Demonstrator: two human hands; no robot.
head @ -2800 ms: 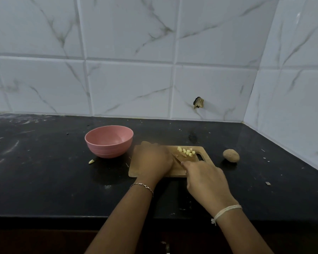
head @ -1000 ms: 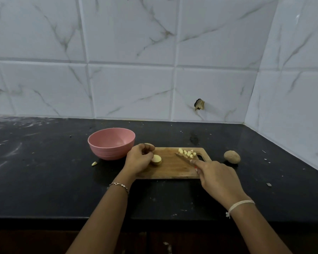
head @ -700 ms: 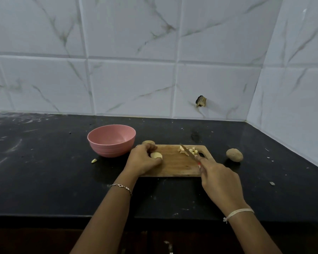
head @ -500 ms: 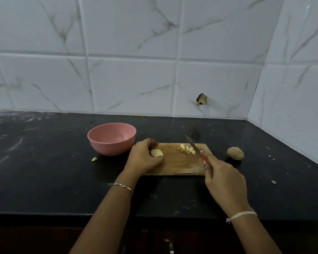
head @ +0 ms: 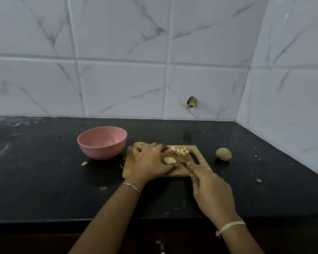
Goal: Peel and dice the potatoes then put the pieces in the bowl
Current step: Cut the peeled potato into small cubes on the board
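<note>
A small wooden cutting board (head: pixel 200 153) lies on the black counter. My left hand (head: pixel 151 162) holds a pale peeled potato piece (head: pixel 169 160) down on the board between thumb and fingers. My right hand (head: pixel 209 187) grips a knife (head: pixel 182 159) by its red handle, the blade lying just right of that piece. Several small diced cubes (head: pixel 181 150) sit near the board's far edge. Another potato piece (head: pixel 139 144) shows behind my left hand. A pink bowl (head: pixel 102 142) stands left of the board. An unpeeled potato (head: pixel 223 154) lies to the right.
A tiled wall (head: pixel 154 61) closes the back and right side of the counter. A small potato scrap (head: pixel 84 163) lies in front of the bowl. Tiny crumbs dot the counter at the right. The counter's front edge runs just under my forearms.
My left hand carried the peeled piece from the board's left edge toward its middle. The knife came down from a raised angle to the board beside the piece.
</note>
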